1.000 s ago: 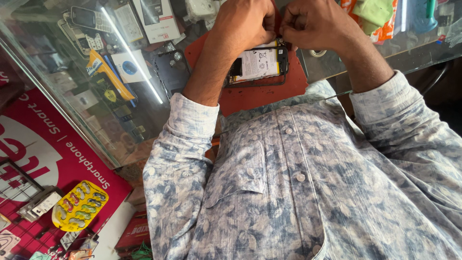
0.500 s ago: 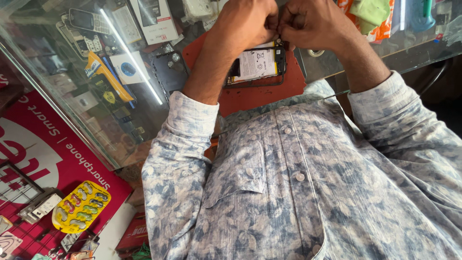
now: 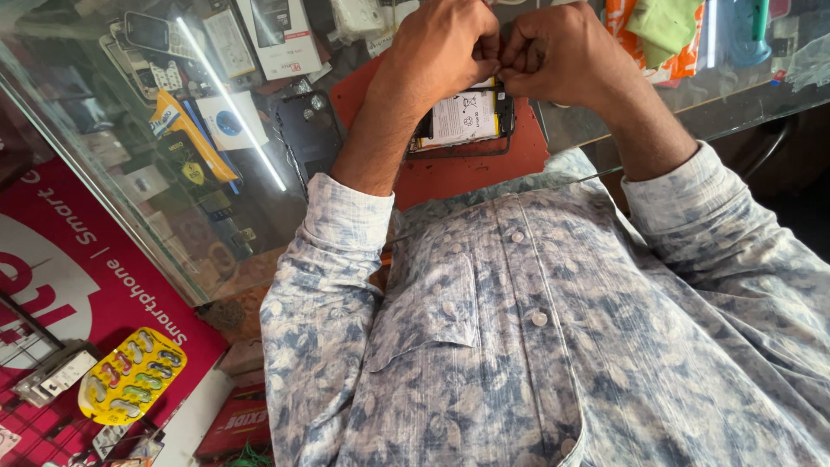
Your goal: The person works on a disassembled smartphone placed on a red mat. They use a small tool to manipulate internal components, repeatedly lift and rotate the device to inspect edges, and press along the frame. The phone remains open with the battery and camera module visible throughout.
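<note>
Bending over a glass counter (image 3: 216,216), a person in a pale blue patterned shirt (image 3: 536,337) worked with both hands above an opened phone (image 3: 462,121). The phone lay back-up on a red mat (image 3: 467,169), its rear cover off and a white-labelled battery (image 3: 462,117) exposed inside the dark frame. The left hand (image 3: 445,47) was curled into a loose fist just above the phone's far left corner, thumb and fingertips pinched together. The right hand (image 3: 558,52) was curled likewise just above the far right corner, knuckles up, its fingertips meeting those of the left hand over the phone's far edge. Whatever the fingers pinched between them was too small to make out. The phone sat directly beneath and slightly nearer than the two hands, partly hidden by the left wrist.

A detached black phone cover (image 3: 307,130) lay on the glass just left of the mat. Further left, under the glass, were boxes, a keypad phone (image 3: 151,39) and a yellow packet (image 3: 186,134). At far right sat an orange packet with a green cloth (image 3: 666,30). Below the counter at near left hung a red poster (image 3: 95,277) and a yellow card of small coloured items (image 3: 130,385).
</note>
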